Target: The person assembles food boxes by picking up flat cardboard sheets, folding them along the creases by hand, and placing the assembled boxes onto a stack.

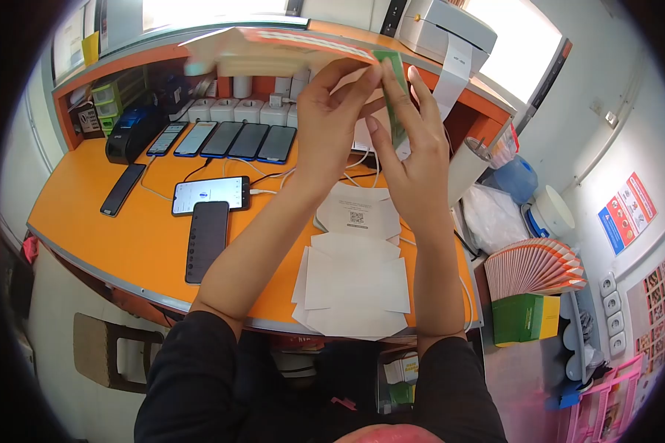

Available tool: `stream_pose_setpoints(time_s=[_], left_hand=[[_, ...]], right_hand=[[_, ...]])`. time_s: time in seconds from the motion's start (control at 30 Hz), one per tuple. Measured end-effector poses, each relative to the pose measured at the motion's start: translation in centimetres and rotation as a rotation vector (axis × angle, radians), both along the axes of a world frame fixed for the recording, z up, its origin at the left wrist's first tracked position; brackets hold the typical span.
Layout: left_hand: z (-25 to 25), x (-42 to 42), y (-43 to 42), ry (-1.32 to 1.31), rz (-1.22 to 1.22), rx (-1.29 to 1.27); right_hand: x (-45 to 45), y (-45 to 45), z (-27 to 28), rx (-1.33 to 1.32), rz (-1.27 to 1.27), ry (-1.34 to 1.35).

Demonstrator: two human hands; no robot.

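Both my hands are raised over the back of the orange desk (pixel 89 192). My left hand (pixel 332 118) pinches the right end of a long orange and white folded card piece (pixel 288 48), whose left part is blurred. My right hand (pixel 414 140) has its fingers around a narrow green edge (pixel 391 66) of what looks like the same piece, its thumb pointing up. Below and between my forearms lie flat white card sheets (pixel 355 280); a sheet with a printed QR code (pixel 356 210) sits behind them.
Several phones (pixel 236 140) stand in a row at the back left, with more phones (pixel 210 196) and cables nearer. A black device (pixel 134 134) is beside them. A printer (pixel 447 33) sits on the shelf. Fanned orange-edged cards (pixel 532 269) and a green box (pixel 521 317) are at right.
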State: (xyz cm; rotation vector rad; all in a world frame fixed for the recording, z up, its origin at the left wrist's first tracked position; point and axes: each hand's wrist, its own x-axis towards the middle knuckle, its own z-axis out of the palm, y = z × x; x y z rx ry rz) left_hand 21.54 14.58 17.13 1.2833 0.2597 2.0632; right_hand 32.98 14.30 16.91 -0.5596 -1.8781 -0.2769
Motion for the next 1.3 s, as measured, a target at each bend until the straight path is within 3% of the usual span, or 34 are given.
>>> stream_pose_setpoints(time_s=[0.17,0.27,0.37,0.5,0.53,0.73,0.83,0.97,1.03,1.07,1.1,1.17,1.23,1.3], left_hand=[[-0.4,-0.4,0.6,0.116,0.019,-0.059],[-0.1,-1.0,1.0,0.318,-0.035,-0.031],[-0.4,-2.5,2.0,0.502,0.086,-0.105],[0.6,-5.1,1.9,1.01,0.562,-0.558],[0.1,-5.5,2.7,1.029,0.575,-0.584],[-1.7,-5.7,4.2,0.604,-0.049,-0.444],[-2.1,-6.2,5.1,0.576,-0.137,-0.461],[-2.4,-5.6,5.8,0.188,-0.356,-0.476],[-2.3,-4.9,5.7,0.016,-0.407,-0.529],[-3.1,-5.1,6.7,0.016,-0.47,-0.465],[-3.5,-5.4,7.2,0.247,-0.213,-0.292],[-2.0,-5.1,4.7,0.306,-0.164,-0.321],[-0.8,-6.1,2.4,0.616,0.018,-0.31],[-0.1,-6.9,1.0,0.734,-0.014,-0.323]], right_hand=[[0.2,-0.2,0.4,-0.244,0.066,-0.006],[0.5,1.6,-0.1,-0.358,0.249,0.211],[1.3,1.2,0.7,-0.592,0.287,0.417],[3.2,2.8,1.2,-0.731,0.375,0.681],[3.9,3.9,0.9,-0.718,0.411,0.68],[5.5,5.1,0.8,-0.887,0.529,0.709],[6.3,6.5,0.2,-0.955,0.662,0.724],[6.3,7.3,-0.3,-1.043,0.87,0.789],[6.4,7.8,-0.7,-1.013,0.842,0.802],[6.2,8.0,-0.8,-1.007,0.837,0.803],[6.1,8.1,-0.8,-0.996,0.809,0.781],[6.8,8.1,-0.7,-0.983,0.772,0.724],[7.1,7.3,-0.1,-1.024,0.645,0.664],[7.0,6.4,0.2,-1.025,0.576,0.554]])
